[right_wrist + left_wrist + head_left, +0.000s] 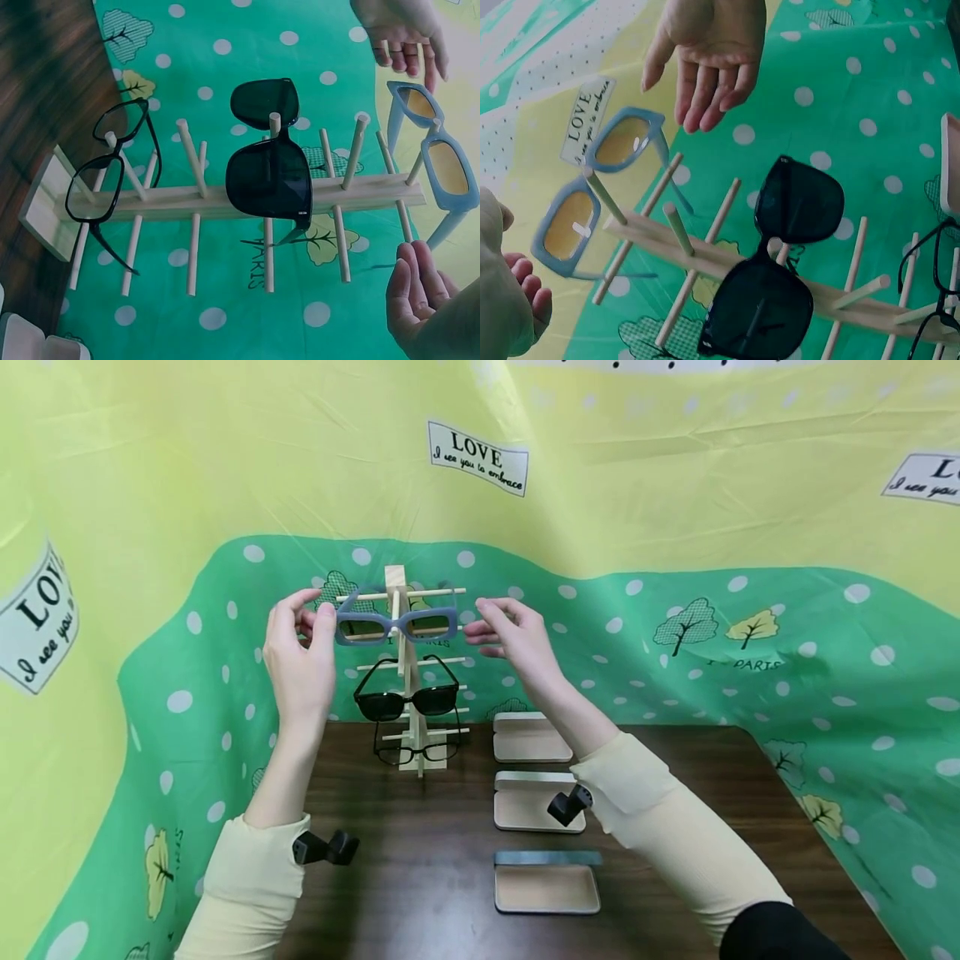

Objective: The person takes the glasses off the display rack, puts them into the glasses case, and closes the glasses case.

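Blue-framed sunglasses [363, 629] rest on the top peg of a wooden eyewear stand [412, 681], lenses facing forward. My left hand [298, 668] is raised just beside their left side, fingers loosely bent and holding nothing. On the other side, my right hand [522, 645] hovers near the right temple with fingers extended, apart from the frame. In the right wrist view, the left fingertips come close to the blue rim. Lower on the stand hang black sunglasses [382, 706], and beneath them black-framed glasses [95, 187].
Three open glasses cases stand in a column right of the stand: a back case [531, 747], a middle case [525, 812] and a front case [547, 890] with a bluish lid. They sit on a dark wooden table [405, 877]. A patterned cloth [600, 510] hangs behind.
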Tool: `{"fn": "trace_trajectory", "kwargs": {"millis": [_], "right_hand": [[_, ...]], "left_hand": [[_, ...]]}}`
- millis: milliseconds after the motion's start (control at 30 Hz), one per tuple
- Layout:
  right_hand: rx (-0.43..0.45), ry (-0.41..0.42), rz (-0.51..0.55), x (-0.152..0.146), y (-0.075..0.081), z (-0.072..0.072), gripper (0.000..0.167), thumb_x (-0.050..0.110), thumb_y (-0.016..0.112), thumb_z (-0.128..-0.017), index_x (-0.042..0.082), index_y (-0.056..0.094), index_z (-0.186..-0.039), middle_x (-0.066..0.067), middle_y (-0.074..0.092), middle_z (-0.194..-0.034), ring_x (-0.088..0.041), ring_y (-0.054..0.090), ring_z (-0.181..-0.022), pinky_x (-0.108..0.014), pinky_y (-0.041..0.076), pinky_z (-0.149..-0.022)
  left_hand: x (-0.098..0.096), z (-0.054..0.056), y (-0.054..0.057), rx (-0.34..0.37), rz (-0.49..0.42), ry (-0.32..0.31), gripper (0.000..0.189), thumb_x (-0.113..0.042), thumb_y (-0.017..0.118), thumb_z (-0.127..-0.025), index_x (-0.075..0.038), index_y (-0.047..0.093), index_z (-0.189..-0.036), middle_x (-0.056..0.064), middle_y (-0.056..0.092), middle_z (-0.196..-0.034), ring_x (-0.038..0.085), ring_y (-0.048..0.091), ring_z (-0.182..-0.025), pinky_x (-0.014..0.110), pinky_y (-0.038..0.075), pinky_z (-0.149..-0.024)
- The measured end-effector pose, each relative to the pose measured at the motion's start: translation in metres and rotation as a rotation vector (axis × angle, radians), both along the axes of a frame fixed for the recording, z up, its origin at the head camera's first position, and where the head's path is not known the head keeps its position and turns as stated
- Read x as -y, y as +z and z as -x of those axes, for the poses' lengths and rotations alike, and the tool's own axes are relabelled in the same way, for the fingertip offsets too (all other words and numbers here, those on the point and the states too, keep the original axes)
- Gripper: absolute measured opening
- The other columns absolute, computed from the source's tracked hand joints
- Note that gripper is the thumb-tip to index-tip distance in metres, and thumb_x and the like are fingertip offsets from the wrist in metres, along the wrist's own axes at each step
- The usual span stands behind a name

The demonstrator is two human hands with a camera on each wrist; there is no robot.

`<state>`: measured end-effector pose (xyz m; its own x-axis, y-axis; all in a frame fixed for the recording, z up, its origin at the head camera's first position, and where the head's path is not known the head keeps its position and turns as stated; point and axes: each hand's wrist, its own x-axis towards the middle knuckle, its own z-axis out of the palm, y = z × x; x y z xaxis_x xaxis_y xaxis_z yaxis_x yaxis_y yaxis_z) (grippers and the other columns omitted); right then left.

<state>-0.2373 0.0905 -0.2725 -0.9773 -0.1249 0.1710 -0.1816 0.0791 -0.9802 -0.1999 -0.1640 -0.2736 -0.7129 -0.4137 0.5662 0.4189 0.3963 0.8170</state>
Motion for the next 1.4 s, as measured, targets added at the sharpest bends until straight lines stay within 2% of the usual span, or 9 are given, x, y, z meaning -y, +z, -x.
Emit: {"fn": "trace_trajectory", "kwargs": {"millis": [200, 300, 433, 533, 700, 833, 1067, 1233, 1400], "right_hand": [[0.023, 0.011, -0.023, 0.005, 0.000, 0.004, 0.044, 0.045, 0.056, -0.104, 0.011, 0.064, -0.131, -0.017, 0.075, -0.113, -0.034, 0.073, -0.108, -0.040, 0.060, -0.093], [0.037, 0.016, -0.016, 0.008, 0.000, 0.005, 0.045, 0.045, 0.057, -0.104, 0.009, 0.064, -0.130, -0.013, 0.075, -0.105, -0.033, 0.074, -0.105, -0.039, 0.061, -0.091], [0.060, 0.018, -0.008, 0.014, 0.001, 0.006, 0.046, 0.045, 0.058, -0.104, 0.005, 0.067, -0.126, -0.005, 0.072, -0.096, -0.035, 0.073, -0.105, -0.044, 0.060, -0.094], [0.065, 0.024, -0.016, 0.016, 0.001, 0.006, 0.045, 0.045, 0.058, -0.104, 0.005, 0.068, -0.123, -0.007, 0.071, -0.097, -0.035, 0.073, -0.105, -0.044, 0.060, -0.093], [0.071, 0.035, -0.028, 0.018, 0.001, 0.005, 0.044, 0.044, 0.056, -0.105, 0.005, 0.068, -0.121, -0.008, 0.071, -0.095, -0.036, 0.073, -0.103, -0.039, 0.062, -0.088], [0.079, 0.046, -0.015, 0.020, 0.002, 0.004, 0.042, 0.043, 0.056, -0.105, 0.005, 0.069, -0.117, -0.006, 0.071, -0.091, -0.037, 0.073, -0.102, -0.043, 0.061, -0.091], [0.090, 0.041, 0.007, 0.022, 0.005, 0.005, 0.038, 0.042, 0.058, -0.104, 0.006, 0.070, -0.110, -0.004, 0.070, -0.085, -0.023, 0.074, -0.085, -0.039, 0.062, -0.084], [0.084, 0.028, 0.050, 0.022, 0.011, 0.001, 0.036, 0.041, 0.059, -0.104, 0.007, 0.070, -0.105, -0.003, 0.069, -0.081, -0.024, 0.073, -0.082, -0.030, 0.059, -0.074], [0.065, 0.025, 0.089, 0.021, 0.016, -0.004, 0.033, 0.040, 0.060, -0.103, 0.008, 0.070, -0.103, -0.002, 0.070, -0.078, -0.023, 0.072, -0.080, -0.029, 0.059, -0.073]], "left_hand": [[0.009, 0.004, -0.004, 0.209, -0.024, -0.040, 0.045, -0.047, 0.047, -0.106, -0.020, 0.062, -0.139, -0.010, 0.053, -0.094, 0.012, 0.052, -0.091, 0.028, 0.039, -0.081], [0.012, 0.005, -0.005, 0.304, -0.024, -0.080, 0.050, -0.055, 0.042, -0.106, -0.016, 0.067, -0.126, -0.004, 0.061, -0.104, 0.014, 0.056, -0.091, 0.029, 0.044, -0.083], [0.013, 0.006, -0.006, 0.353, -0.063, -0.126, 0.053, -0.059, 0.041, -0.105, -0.012, 0.065, -0.110, 0.000, 0.063, -0.101, 0.014, 0.059, -0.085, 0.029, 0.048, -0.084], [0.014, 0.006, -0.006, 0.368, -0.113, -0.183, 0.048, -0.059, 0.042, -0.105, -0.016, 0.063, -0.110, -0.005, 0.062, -0.087, 0.013, 0.063, -0.079, 0.029, 0.050, -0.081], [0.015, 0.007, -0.006, 0.399, -0.212, -0.294, 0.047, -0.055, 0.043, -0.106, -0.013, 0.056, -0.090, -0.006, 0.066, -0.079, 0.010, 0.064, -0.072, 0.027, 0.053, -0.078], [0.016, 0.007, -0.006, 0.412, -0.263, -0.345, 0.046, -0.054, 0.043, -0.107, -0.012, 0.059, -0.093, -0.007, 0.065, -0.075, 0.009, 0.063, -0.071, 0.024, 0.053, -0.076], [0.017, 0.007, -0.003, 0.380, -0.302, -0.397, 0.042, -0.049, 0.045, -0.108, -0.011, 0.060, -0.095, -0.007, 0.064, -0.073, 0.009, 0.062, -0.070, 0.022, 0.054, -0.074], [0.016, 0.004, 0.001, 0.348, -0.305, -0.412, 0.043, -0.048, 0.046, -0.108, -0.010, 0.058, -0.091, -0.006, 0.065, -0.074, 0.009, 0.062, -0.070, 0.021, 0.054, -0.075], [0.013, -0.002, 0.005, 0.311, -0.303, -0.416, 0.043, -0.047, 0.046, -0.108, -0.010, 0.056, -0.088, -0.005, 0.065, -0.075, 0.010, 0.063, -0.070, 0.023, 0.054, -0.076]]}}
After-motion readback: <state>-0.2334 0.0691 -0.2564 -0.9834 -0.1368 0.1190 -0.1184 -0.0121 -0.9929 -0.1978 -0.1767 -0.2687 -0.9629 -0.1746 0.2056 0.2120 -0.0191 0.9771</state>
